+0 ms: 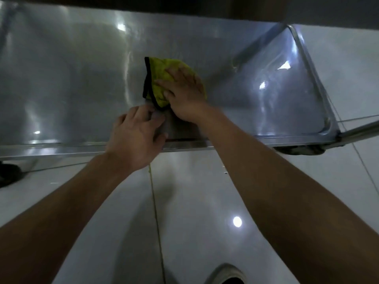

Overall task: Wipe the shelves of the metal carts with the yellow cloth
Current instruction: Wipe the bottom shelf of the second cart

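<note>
Right hand [182, 93] lies flat on the cloth [164, 78], fingers straight and spread, pressing it onto the shelf [71, 78]. No curl or pinch visible. The cloth is yellow with a black edge, bunched, and projects beyond the fingertips and to the thumb side of that hand; its lower tip ends just ahead of the left fingertips.

Left hand [136, 138] rests at the near rim of the shelf, just beside the right wrist, fingers loosely extended onto the metal. It holds nothing; whether the fingertips touch the cloth cannot be told.

A caster [303, 150] shows under the shelf corner, well to the outer side of the right forearm. Tiled floor [194, 201] lies beneath both forearms. A shoe [227, 273] sits below the right elbow.
</note>
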Action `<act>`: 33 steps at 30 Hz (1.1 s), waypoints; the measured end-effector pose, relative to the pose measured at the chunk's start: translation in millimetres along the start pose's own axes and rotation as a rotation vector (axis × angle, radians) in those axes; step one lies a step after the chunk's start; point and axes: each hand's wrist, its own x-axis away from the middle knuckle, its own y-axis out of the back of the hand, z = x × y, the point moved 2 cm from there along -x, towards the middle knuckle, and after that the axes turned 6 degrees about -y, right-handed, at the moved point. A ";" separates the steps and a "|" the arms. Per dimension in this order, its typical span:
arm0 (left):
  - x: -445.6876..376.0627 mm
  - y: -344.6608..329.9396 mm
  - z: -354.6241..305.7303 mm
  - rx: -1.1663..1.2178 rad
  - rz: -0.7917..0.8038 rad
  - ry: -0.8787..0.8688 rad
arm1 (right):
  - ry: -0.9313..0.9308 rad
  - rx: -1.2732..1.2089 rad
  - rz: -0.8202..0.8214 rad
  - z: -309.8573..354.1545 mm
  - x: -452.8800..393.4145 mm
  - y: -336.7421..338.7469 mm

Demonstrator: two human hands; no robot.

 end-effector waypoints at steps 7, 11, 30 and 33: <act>1.2 6.0 0.7 -0.068 0.082 0.033 | 0.056 -0.038 -0.008 -8.6 -2.7 6.8; -15.5 4.2 -26.5 -0.067 0.079 0.047 | -0.043 -0.069 -0.078 -58.3 5.2 14.1; -86.2 -46.8 -148.6 -0.146 0.238 -0.218 | -0.562 0.038 -0.263 -327.0 86.2 80.1; -89.3 -50.4 -152.7 -0.142 0.248 -0.214 | -0.563 0.029 -0.286 -317.2 128.2 70.0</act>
